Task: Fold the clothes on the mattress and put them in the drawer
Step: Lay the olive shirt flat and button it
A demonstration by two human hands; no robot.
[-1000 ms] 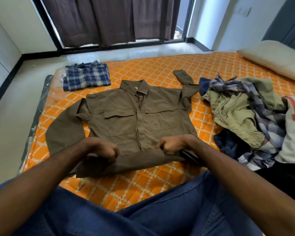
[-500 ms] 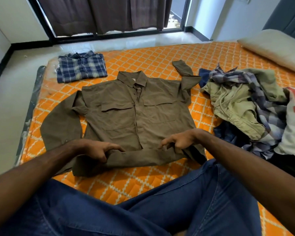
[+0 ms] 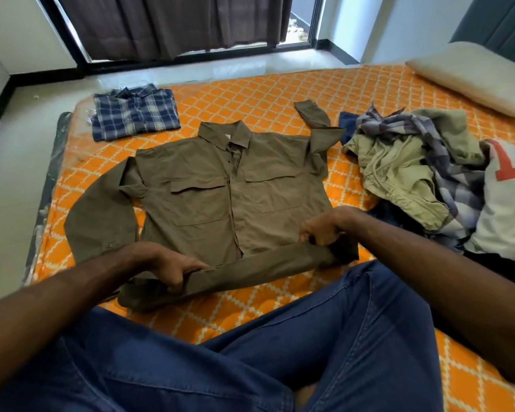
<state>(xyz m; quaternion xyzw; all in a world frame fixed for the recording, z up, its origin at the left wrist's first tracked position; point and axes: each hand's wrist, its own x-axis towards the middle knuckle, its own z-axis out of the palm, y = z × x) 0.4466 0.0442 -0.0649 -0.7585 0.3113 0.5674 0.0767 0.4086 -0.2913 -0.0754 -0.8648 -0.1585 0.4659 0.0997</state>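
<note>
An olive-brown long-sleeved shirt lies face up on the orange patterned mattress, collar away from me. Its bottom hem is turned up into a narrow band. My left hand grips the left end of that band, fingers curled over the cloth. My right hand grips the right end, at the hem corner. One sleeve lies spread to the left, the other is bent up at the far right. A folded blue plaid shirt rests at the mattress's far left corner.
A heap of unfolded clothes lies on the right, with a white garment bearing a red mark. A pillow sits at the far right. My denim-clad legs fill the foreground. Curtains and floor lie beyond.
Both hands loosened briefly on the hem, then closed on the turned-up band again. The band is now pulled tighter and lies a little higher on the shirt.
</note>
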